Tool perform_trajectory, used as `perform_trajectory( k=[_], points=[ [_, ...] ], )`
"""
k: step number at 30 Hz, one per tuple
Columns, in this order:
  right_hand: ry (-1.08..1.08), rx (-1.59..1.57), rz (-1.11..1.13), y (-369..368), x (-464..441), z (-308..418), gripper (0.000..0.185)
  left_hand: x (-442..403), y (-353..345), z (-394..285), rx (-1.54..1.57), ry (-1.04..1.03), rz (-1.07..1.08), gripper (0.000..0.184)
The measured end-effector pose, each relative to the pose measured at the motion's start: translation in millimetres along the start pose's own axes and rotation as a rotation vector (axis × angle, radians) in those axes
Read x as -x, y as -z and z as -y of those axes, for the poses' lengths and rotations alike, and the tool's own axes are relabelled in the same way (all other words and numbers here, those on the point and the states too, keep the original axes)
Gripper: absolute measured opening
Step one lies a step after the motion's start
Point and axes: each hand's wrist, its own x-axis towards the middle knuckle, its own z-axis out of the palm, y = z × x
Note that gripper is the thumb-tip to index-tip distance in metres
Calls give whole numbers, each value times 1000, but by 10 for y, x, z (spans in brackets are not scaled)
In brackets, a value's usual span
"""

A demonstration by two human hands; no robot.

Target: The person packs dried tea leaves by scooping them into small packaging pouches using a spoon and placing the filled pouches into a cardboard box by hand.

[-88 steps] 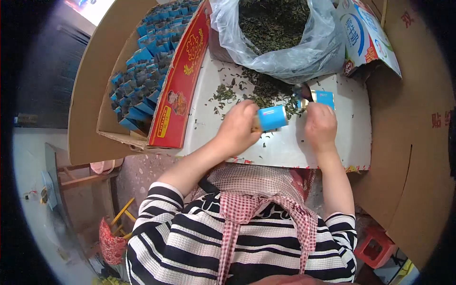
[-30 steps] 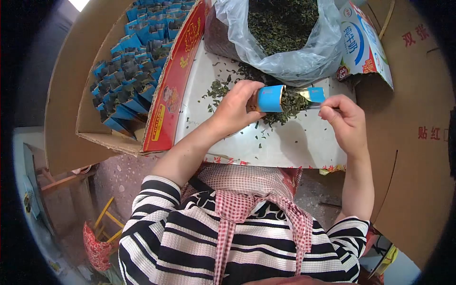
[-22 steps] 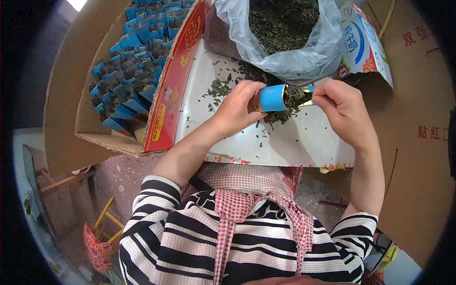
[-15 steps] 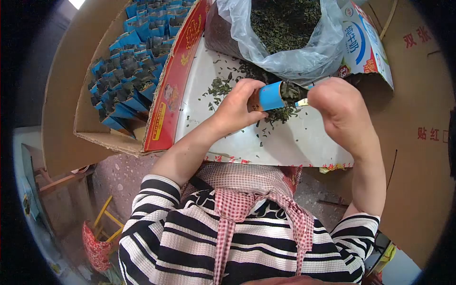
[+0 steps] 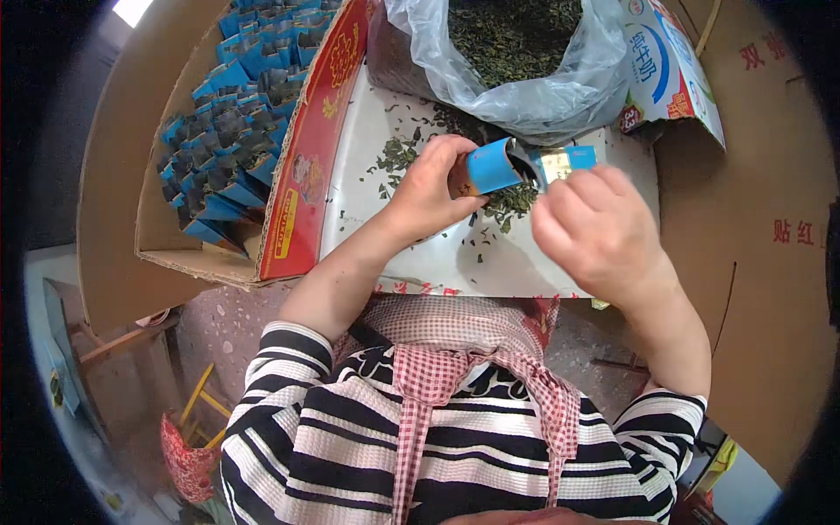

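My left hand [image 5: 429, 188] is wrapped round a small blue packet [image 5: 492, 168], tilted with its open mouth facing right. Close to that mouth my right hand [image 5: 599, 223] is closed, knuckles up. A greyish edge shows between it and the packet, but what its fingers hold is mostly hidden. Behind the right hand is another blue piece with a pale gold label [image 5: 555, 163]; whether the hand touches it is unclear. Loose dried green leaves [image 5: 509, 203] lie below the packet on the white surface [image 5: 367, 192].
A clear plastic bag [image 5: 560, 109] full of dried leaves [image 5: 512, 44] stands at the back. To the left, a cardboard box with a red side [image 5: 306, 166] holds many filled blue packets [image 5: 232, 122]. A milk carton box [image 5: 669, 70] and brown cardboard [image 5: 726, 210] are at right.
My right hand has moved down and slightly left, nearer the packet's mouth. The packet has shifted a little left and turned, and the blue labelled piece behind shows more fully.
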Motion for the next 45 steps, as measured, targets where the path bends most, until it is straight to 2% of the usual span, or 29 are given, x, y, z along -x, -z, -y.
perform_trajectory(
  k=[2, 3, 5, 6, 8, 10, 12, 14, 16, 17, 19, 22, 28, 30, 32, 35, 38, 40, 41, 45],
  points=[
    [-149, -63, -65, 79, 84, -14, 18, 6, -16, 31, 26, 37, 11, 59],
    [-151, -62, -67, 53, 168, -24, 18, 5, -16, 40, 53, 73, 15, 59],
    [-375, -184, -301, -96, 398, -35, 16, 8, 2, 25, -7, 24, 13, 60],
    [-377, -183, -302, -150, 487, -12, 16, 9, 6, 21, -64, -24, 10, 60],
    [-545, -276, -244, -276, 684, 61, 17, 4, 7, 42, -78, -29, 31, 61],
    [-566, -297, -214, -484, 910, 114, 10, -1, 11, 29, -97, -33, 59, 61],
    [-687, -402, -161, -590, 1024, 176, 8, -18, 27, -41, -90, 86, 113, 62],
    [-759, -482, -182, -631, 1049, 192, 4, -36, -8, -27, -162, 42, 118, 61],
    [-1015, -866, -73, -718, 1074, 184, 8, -55, -49, -7, -233, -5, 117, 61],
    [-1017, -868, -82, -808, 1080, 172, 8, -68, -77, -2, -238, -41, 144, 60],
    [-1282, -1390, -152, -1060, 1079, 140, 9, -91, -137, 20, -249, -79, 171, 58],
    [-1315, -1533, -293, -1341, 986, 113, 9, -145, -198, 41, -312, -99, 187, 54],
    [-1414, -1508, -469, -1534, 795, 14, 8, -343, -204, 97, -327, -41, 132, 55],
    [-1456, -1508, -469, -1502, 756, -27, 8, -384, -226, 102, -292, 29, 156, 57],
    [-1503, -1509, -465, -1517, 712, -59, 8, -398, -271, 139, -301, -11, 151, 58],
    [-1497, -1408, -497, -1580, 609, -93, 8, -408, -329, 158, -332, -89, 136, 57],
    [-1500, -1329, -544, -1649, 484, -113, 10, -384, -358, 111, -270, -31, 125, 56],
    [-1388, -1050, -662, -1770, 405, -101, 11, -360, -328, 3, -258, 59, 180, 55],
    [-1380, -905, -626, -1797, 420, -83, 10, -338, -315, -17, -259, 58, 180, 55],
    [-1324, -901, -648, -1791, 440, 5, 9, -192, -220, -103, -148, 73, 164, 54]
  ],
)
